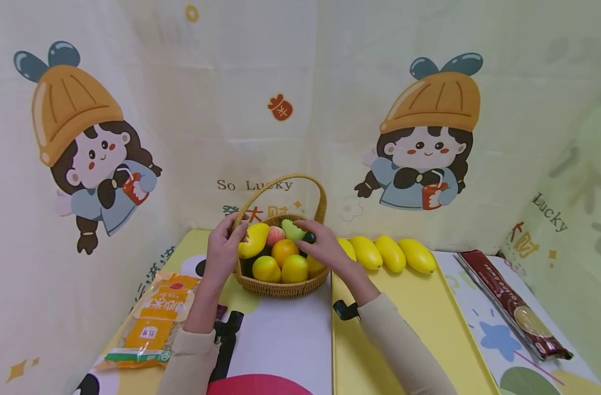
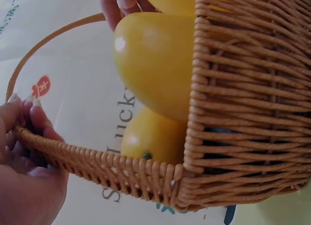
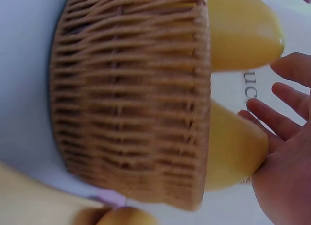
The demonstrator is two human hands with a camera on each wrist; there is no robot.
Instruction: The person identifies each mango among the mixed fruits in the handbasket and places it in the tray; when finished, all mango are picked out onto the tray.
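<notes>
A wicker basket (image 1: 280,288) full of fruit stands near the back wall. My left hand (image 1: 223,253) grips the left side of its arched handle (image 2: 102,164), as the left wrist view confirms. My right hand (image 1: 324,244) is at the basket's right side, fingers extended over the fruit; in the right wrist view it lies against a yellow fruit (image 3: 235,149). The basket holds a mango (image 1: 253,241), a pinkish peach (image 1: 275,236), a green fruit (image 1: 291,229), an orange (image 1: 284,250) and several yellow round fruits (image 1: 295,269). A dark fruit (image 1: 309,237) shows partly beside my right fingers.
A yellow tray (image 1: 409,329) lies right of the basket, with several mangoes (image 1: 391,254) in a row along its back edge. A dark red spaghetti packet (image 1: 515,304) is beyond the tray's right edge. An orange food bag (image 1: 152,323) lies left of my left forearm.
</notes>
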